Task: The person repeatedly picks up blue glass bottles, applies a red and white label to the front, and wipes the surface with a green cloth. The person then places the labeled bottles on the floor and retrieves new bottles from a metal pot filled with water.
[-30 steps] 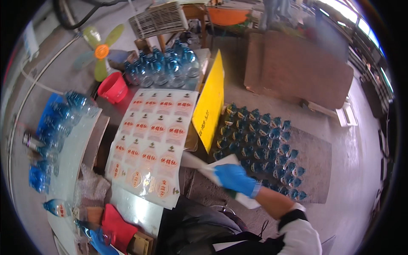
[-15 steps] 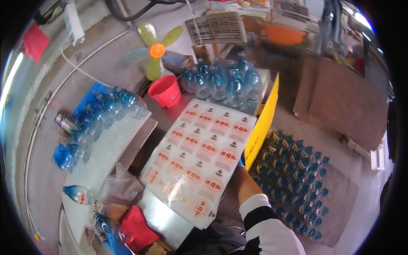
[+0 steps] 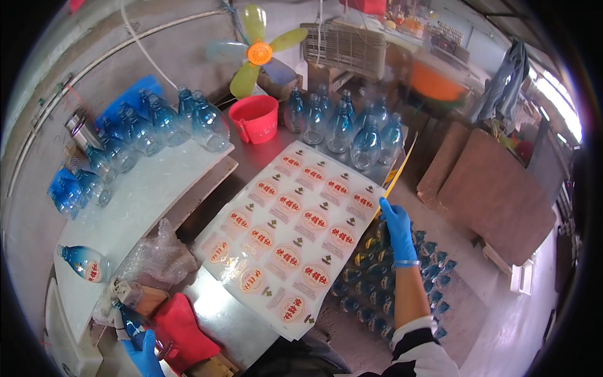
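At the lower left, my left hand (image 3: 143, 355), in a blue glove, is closed around a blue glass bottle (image 3: 130, 318), whose neck points up and left. My right hand (image 3: 398, 227), gloved in blue, reaches to the right edge of a stack of label sheets (image 3: 292, 217). Its fingers are together at that edge; whether they pinch a sheet or the yellow board (image 3: 402, 164) beside it cannot be made out. The sheets carry rows of red oval labels and lie on a metal table (image 3: 217, 308). A labelled blue bottle (image 3: 86, 264) lies on the white board at the left.
Several blue bottles (image 3: 339, 129) stand behind the sheets, near a red bucket (image 3: 254, 120) and a fan (image 3: 259, 53). More bottles line the white board (image 3: 151, 191). Rows of bottles (image 3: 370, 295) stand on the floor right. Bubble wrap (image 3: 157, 254) and red cloth (image 3: 182, 333) lie near my left hand.
My right hand has come out from beneath the sheets' right side and moved up along their edge. My left hand shows more of its glove. The whole view has shifted, and the yellow board appears narrower.
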`<state>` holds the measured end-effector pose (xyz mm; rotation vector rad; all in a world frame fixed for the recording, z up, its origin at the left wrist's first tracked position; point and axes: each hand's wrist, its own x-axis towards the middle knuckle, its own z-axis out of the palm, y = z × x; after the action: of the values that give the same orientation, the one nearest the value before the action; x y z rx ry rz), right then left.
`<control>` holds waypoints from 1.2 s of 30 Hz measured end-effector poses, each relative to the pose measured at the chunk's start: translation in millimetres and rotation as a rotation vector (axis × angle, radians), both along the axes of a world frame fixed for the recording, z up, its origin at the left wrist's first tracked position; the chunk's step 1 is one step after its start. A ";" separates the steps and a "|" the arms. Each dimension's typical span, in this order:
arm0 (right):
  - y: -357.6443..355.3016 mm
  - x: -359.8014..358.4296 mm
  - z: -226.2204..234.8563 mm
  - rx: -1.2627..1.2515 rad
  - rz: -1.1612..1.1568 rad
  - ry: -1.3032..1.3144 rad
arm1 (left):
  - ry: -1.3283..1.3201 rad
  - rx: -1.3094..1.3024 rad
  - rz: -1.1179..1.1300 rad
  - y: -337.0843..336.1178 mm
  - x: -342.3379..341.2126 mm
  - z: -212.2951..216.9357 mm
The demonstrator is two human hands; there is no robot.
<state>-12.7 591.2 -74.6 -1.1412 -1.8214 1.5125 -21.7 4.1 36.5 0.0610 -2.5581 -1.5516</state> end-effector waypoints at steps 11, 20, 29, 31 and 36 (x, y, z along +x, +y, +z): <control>28.1 -2.4 6.4 -0.358 0.198 0.061 | 0.159 0.122 -0.156 36.1 14.8 18.7; -98.7 11.1 143.7 1.149 0.222 -0.113 | 0.025 0.333 0.111 -16.5 29.4 -50.2; -281.4 -42.6 187.1 1.352 1.216 0.306 | 0.153 0.227 0.041 -8.6 24.4 -35.5; -310.0 -49.9 187.0 1.400 1.353 0.391 | 0.148 0.209 0.061 -9.2 27.1 -34.7; -362.2 -52.9 201.0 1.279 1.563 0.497 | 0.217 0.059 0.000 -8.3 26.0 -28.0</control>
<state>-65.7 229.1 126.4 1.3694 -2.4844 0.5155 4.3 -4.2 8.5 -0.0955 -2.3462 -1.5415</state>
